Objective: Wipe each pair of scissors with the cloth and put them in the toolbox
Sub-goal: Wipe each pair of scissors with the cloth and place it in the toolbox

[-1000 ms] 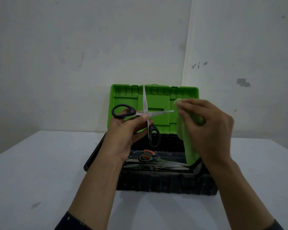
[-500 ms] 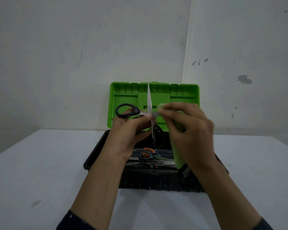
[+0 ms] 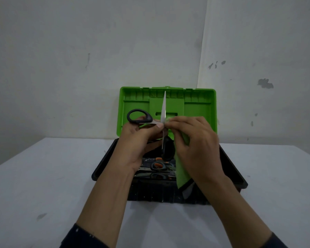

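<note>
Gripping the open black-handled scissors [image 3: 163,111] at the pivot, the left hand [image 3: 138,140] holds them above the toolbox [image 3: 132,101] on the desk [image 3: 43,176], one blade pointing up. The right hand [image 3: 195,144] pinches the green cloth [image 3: 182,169] just beside the pivot, hiding the second blade. The scissors look stiff, light and sharp-edged, so handles or pivot seem the safest hold. The cloth hangs limp.
</note>
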Tool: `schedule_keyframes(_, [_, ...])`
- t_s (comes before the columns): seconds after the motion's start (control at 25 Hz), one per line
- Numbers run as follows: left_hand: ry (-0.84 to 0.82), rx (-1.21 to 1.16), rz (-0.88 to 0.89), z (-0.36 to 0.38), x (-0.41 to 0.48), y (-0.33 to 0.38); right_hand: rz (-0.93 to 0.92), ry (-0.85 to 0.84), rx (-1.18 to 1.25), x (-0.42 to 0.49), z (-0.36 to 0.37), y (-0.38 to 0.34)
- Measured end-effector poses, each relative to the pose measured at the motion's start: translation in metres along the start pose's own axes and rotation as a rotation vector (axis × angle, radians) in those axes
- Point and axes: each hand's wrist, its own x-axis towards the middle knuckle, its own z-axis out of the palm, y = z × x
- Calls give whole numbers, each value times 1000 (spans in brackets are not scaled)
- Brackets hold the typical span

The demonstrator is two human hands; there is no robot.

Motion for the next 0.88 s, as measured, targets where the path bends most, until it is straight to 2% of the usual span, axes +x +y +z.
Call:
schedule_keyframes(0.32, [66, 11, -42, -16, 7, 0, 107, -17, -33, 5, -16, 33])
schedule_keyframes(0.4, [54, 26, -36, -16, 7, -1, 75, -19, 8, 9, -18, 26])
schedule_keyframes(0.48, [54, 39, -22, -16, 8, 0, 27, -106, 28, 8, -16, 19])
schedule_keyframes(0.6, [74, 80, -23, -20, 8, 1, 82, -243, 1, 11, -24, 31])
schedule_keyframes(0.72, [14, 106, -35, -24, 8, 5, 119, -128, 7, 18, -42, 42])
schedule_keyframes(0.8, [-23, 145, -14, -22, 8, 6, 57, -15, 72, 21, -45, 33])
schedule_keyframes(0.88, [-36, 203, 20, -17, 5, 6, -22, 21, 118, 17, -35, 18])
